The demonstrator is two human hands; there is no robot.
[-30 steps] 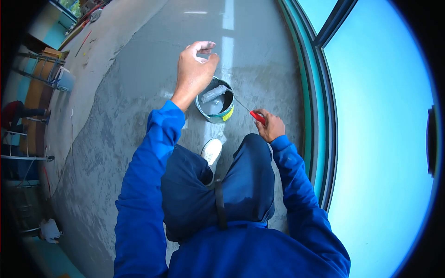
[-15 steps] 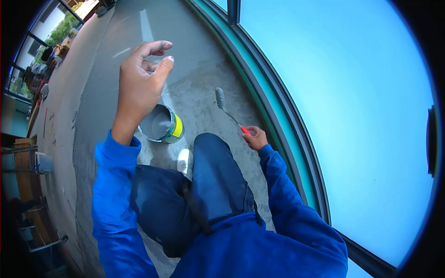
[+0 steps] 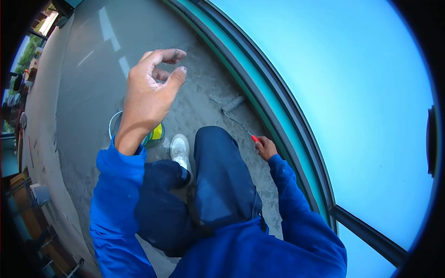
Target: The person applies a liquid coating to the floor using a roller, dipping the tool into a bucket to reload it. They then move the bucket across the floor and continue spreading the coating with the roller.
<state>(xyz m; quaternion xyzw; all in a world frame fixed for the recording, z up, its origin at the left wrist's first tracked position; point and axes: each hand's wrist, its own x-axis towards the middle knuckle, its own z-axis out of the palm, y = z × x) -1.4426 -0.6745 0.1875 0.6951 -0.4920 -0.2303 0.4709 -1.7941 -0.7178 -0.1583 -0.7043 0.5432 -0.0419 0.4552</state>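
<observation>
My right hand point(image 3: 266, 148) is closed around the red handle of a paint roller point(image 3: 233, 104). The roller's grey-coated sleeve rests on the grey floor point(image 3: 185, 111), close to the base of the window wall. A thin bent metal rod joins the sleeve to the handle. Raised in front of me, my left hand point(image 3: 155, 88) is empty, its fingers curved and the thumb apart from them. Below and behind the left wrist stands a bucket point(image 3: 156, 134) with a yellow label, and most of it is hidden by that arm.
Along my right runs a large glass pane point(image 3: 347, 102) in a dark frame point(image 3: 296, 116) with a green strip. My white shoe point(image 3: 180, 147) is planted near the bucket. Boxes and other goods point(image 3: 32, 67) line the far left side, and a stand point(image 3: 39, 194) is at lower left.
The roller's sleeve has turned crosswise and lies nearer the window frame. My view has swung, so the bucket appears farther left behind my left arm. The left hand stays raised and empty.
</observation>
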